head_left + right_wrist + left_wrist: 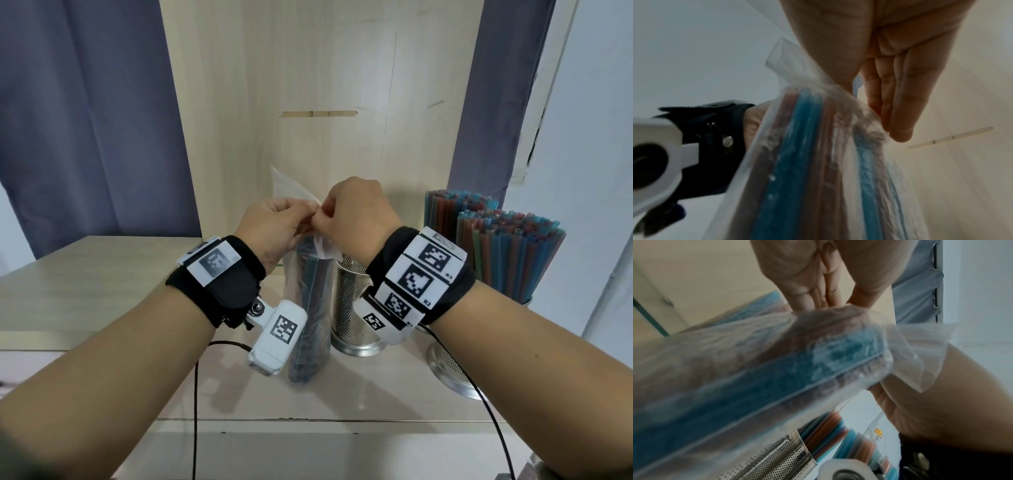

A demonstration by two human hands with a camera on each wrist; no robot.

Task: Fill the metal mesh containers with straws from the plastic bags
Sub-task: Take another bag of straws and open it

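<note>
A clear plastic bag packed with blue and brown straws stands upright on the shelf in front of me. My left hand and right hand both pinch the bag's top edge, close together. The wrist views show the bag up close, its film gathered under the fingers. An empty perforated metal container stands just right of the bag. Two more containers at the right hold bundles of coloured straws.
A wooden back panel rises behind the shelf, with purple curtains on both sides. A lower table surface lies to the left. Black cables hang from both wrists over the shelf's front edge.
</note>
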